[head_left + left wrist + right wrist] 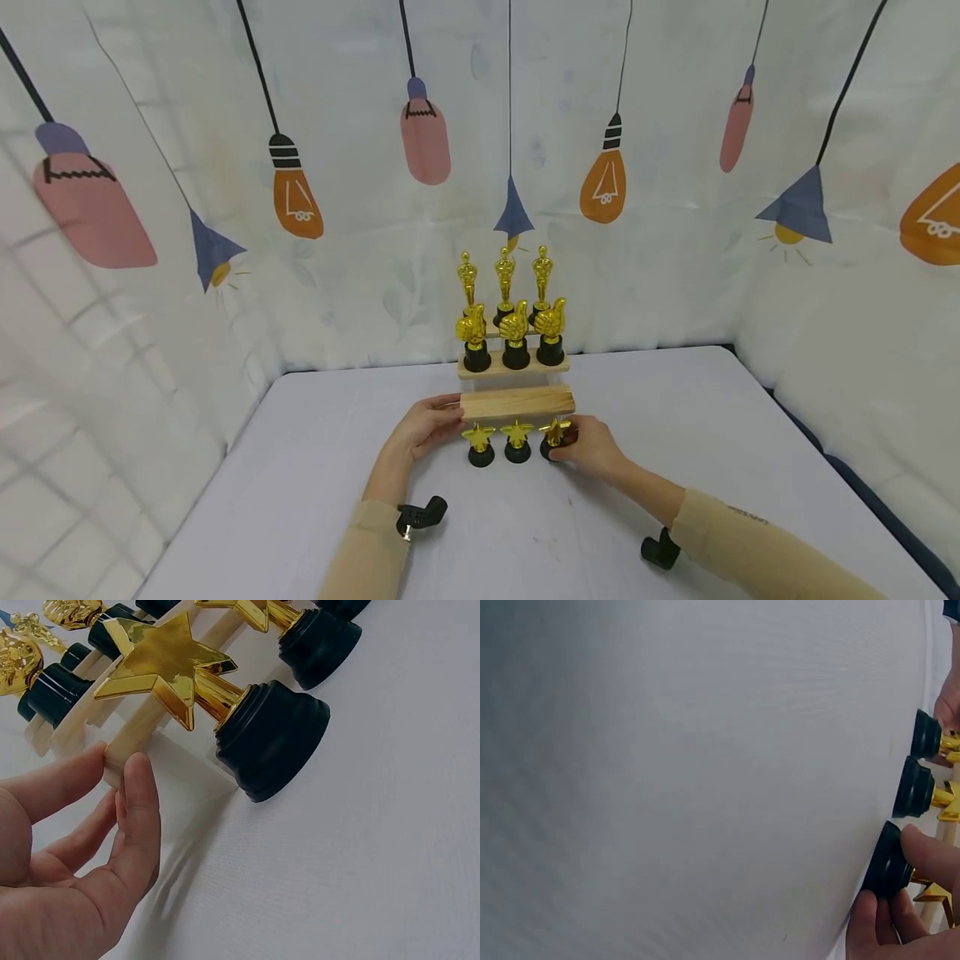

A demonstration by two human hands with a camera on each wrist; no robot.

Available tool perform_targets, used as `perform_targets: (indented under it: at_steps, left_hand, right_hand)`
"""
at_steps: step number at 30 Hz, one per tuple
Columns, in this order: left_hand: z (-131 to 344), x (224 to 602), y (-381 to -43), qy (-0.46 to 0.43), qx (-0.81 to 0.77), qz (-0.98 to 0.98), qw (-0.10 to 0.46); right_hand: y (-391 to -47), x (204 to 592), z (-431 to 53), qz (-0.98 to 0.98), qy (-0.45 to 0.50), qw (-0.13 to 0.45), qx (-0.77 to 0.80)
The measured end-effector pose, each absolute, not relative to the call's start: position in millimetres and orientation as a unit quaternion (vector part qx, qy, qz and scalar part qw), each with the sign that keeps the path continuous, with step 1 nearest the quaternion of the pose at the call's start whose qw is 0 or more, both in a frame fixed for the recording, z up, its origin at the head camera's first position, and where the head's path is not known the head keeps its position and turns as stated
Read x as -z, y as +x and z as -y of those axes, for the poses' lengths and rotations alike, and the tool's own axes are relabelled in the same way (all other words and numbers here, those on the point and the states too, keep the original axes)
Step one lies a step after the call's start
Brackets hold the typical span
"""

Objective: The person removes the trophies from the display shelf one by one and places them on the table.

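In the head view my left hand (429, 427) is at the left end of a pale wooden board (517, 403), the front step of a stand. The left wrist view shows its thumb and fingers pinching that board's end (124, 750). In front of the board stand three gold star trophies on black bases: a left one (480, 446), a middle one (517, 442) and a right one (552, 440). My right hand (592, 448) grips the right star trophy by its black base (889, 862), thumb on one side and fingers on the other.
Behind the front board, three gold thumbs-up trophies (515, 335) stand on the middle step (491, 369). Three gold figure trophies (505, 279) stand on the step behind them. A white cloth (637, 400) covers the table, and a lamp-patterned curtain (360, 275) hangs around it.
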State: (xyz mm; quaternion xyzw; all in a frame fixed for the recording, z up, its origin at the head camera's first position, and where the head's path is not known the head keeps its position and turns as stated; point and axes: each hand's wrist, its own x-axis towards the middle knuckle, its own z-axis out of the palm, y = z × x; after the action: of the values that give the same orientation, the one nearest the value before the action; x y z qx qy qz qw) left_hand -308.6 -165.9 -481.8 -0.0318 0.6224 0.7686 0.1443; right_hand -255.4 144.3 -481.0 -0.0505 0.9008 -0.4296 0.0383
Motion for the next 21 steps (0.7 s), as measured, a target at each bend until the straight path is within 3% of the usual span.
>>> perform_targets:
  at_steps: [21]
  left_hand:
    - [167,481,-308,-0.033,-0.762,-0.629,0.149]
  right_hand:
    - [-252,473,-151,-0.915,-0.104,-0.012,0.390]
